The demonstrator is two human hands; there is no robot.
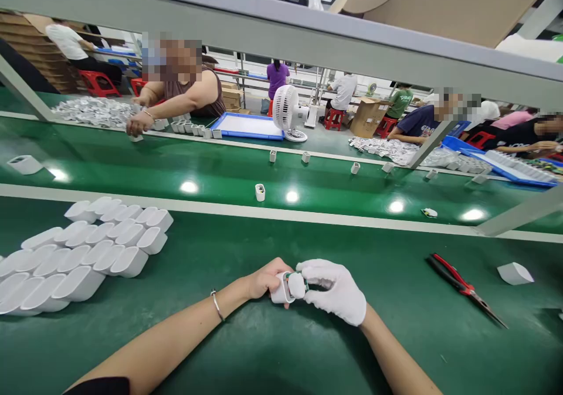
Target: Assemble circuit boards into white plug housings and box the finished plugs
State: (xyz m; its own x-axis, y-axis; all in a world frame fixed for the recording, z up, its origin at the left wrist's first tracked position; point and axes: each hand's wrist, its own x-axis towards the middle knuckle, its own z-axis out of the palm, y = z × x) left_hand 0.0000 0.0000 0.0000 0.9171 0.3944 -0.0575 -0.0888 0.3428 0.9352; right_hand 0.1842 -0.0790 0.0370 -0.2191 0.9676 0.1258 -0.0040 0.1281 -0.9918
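My bare left hand (264, 278) is closed around a small white plastic housing (280, 292), its open end turned to the right. In my right hand (336, 289), which wears a white glove, a small circuit board with a white block (297, 286) is pinched between thumb and fingers. The board's green edge shows at the mouth of the housing; how deep it sits inside, I cannot tell. Both hands meet just above the green table (246, 348), near the middle of the view.
Rows of white housings (79, 283) stand at the left. Red-and-black long-nose pliers (467, 289) and a single white housing (515, 273) lie at the right. Beyond a white rail, a green conveyor belt (220, 169) carries spaced housings. Co-workers sit across it; a shelf (281, 29) crosses overhead.
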